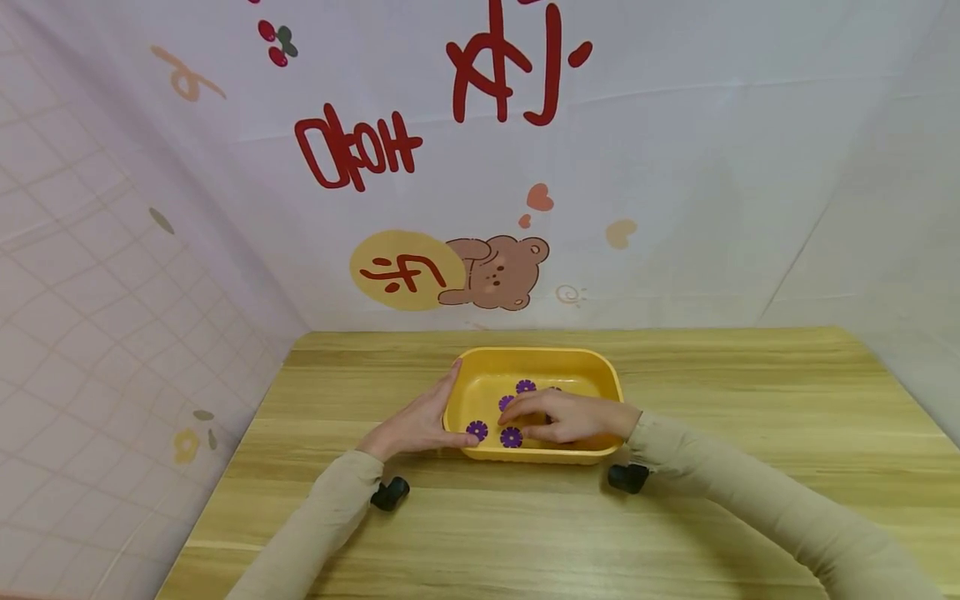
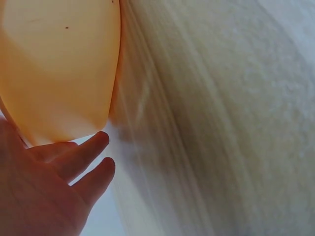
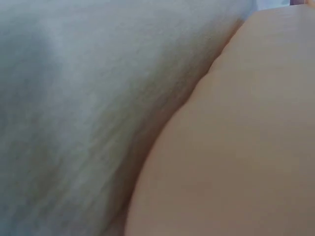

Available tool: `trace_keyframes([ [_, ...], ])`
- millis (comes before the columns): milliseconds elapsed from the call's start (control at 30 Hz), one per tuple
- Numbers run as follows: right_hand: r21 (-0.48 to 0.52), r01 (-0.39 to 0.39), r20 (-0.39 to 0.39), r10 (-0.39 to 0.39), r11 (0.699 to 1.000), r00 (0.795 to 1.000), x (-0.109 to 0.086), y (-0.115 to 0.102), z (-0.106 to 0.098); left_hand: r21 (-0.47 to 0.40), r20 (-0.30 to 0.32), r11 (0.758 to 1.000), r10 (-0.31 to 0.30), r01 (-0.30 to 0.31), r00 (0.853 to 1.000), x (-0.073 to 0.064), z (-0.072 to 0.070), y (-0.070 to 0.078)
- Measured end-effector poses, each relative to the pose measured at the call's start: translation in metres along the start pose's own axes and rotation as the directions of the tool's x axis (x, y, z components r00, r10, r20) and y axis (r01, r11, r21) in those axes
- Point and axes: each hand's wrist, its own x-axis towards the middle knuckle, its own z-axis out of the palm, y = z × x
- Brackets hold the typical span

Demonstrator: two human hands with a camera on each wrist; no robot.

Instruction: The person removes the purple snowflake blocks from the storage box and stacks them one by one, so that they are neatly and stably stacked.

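head view: left hand (image 1: 412, 425) grips the yellow tray (image 1: 540, 361), probably to steady it, while the right hand (image 1: 570, 415) hovers half-curled over purple discs (image 1: 512, 437), can't tell if holding any.

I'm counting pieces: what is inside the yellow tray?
The yellow tray holds at least five purple notched discs, some partly covered. What lies directly under the right grip can't be seen.

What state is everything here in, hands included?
Yellow tray: upright, open on top.
Purple pieces: lying inside the tray, some partly hidden.
Left hand: holding the tray's left end.
Right hand: over the tray's inside, fingers bent, thumb apart, no piece visibly pinched.
Sleeves: down to the wrists.
Printed backdrop: slightly creased.
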Motion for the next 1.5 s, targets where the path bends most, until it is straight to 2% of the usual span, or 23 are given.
trace_keyframes([
  [167,-0.001,0.000,0.007,0.000,1.000,1.000,0.005,0.003,0.001,-0.010,-0.006,1.000,0.026,-0.026,1.000,-0.001,-0.003,0.002],
  [333,-0.013,-0.060,0.035,0.060,0.998,0.998,0.008,0.004,0.007,-0.004,0.000,1.000,0.014,-0.014,1.000,-0.005,-0.003,0.003],
  [533,0.040,-0.130,0.057,0.128,0.991,0.990,0.009,0.004,0.007,-0.014,-0.010,1.000,0.021,-0.021,1.000,-0.005,0.000,0.005],
  [767,0.002,-0.103,0.049,0.102,0.995,0.994,0.012,0.006,0.008,-0.011,-0.012,1.000,0.024,-0.024,1.000,-0.005,-0.001,0.004],
  [933,-0.039,-0.123,0.036,0.124,0.992,0.992,0.013,0.006,0.010,-0.032,-0.025,0.998,0.044,-0.045,0.999,-0.006,0.000,0.005],
  [1033,-0.057,-0.107,0.035,0.109,0.993,0.993,0.013,0.005,0.013,-0.039,-0.017,0.998,0.040,-0.041,0.999,-0.008,0.002,0.004],
  [1200,-0.009,-0.086,0.014,0.086,0.996,0.996,0.012,0.004,0.016,-0.052,-0.008,0.998,0.028,-0.028,1.000,-0.010,0.006,0.003],
  [1367,0.068,-0.105,-0.020,0.107,0.992,0.994,0.011,0.006,0.010,-0.031,-0.022,0.998,0.047,-0.048,0.999,-0.005,0.002,0.004],
  [1500,0.100,-0.110,-0.029,0.114,0.989,0.993,0.010,0.006,0.008,-0.028,-0.018,0.999,0.035,-0.035,0.999,-0.005,0.001,0.006],
])
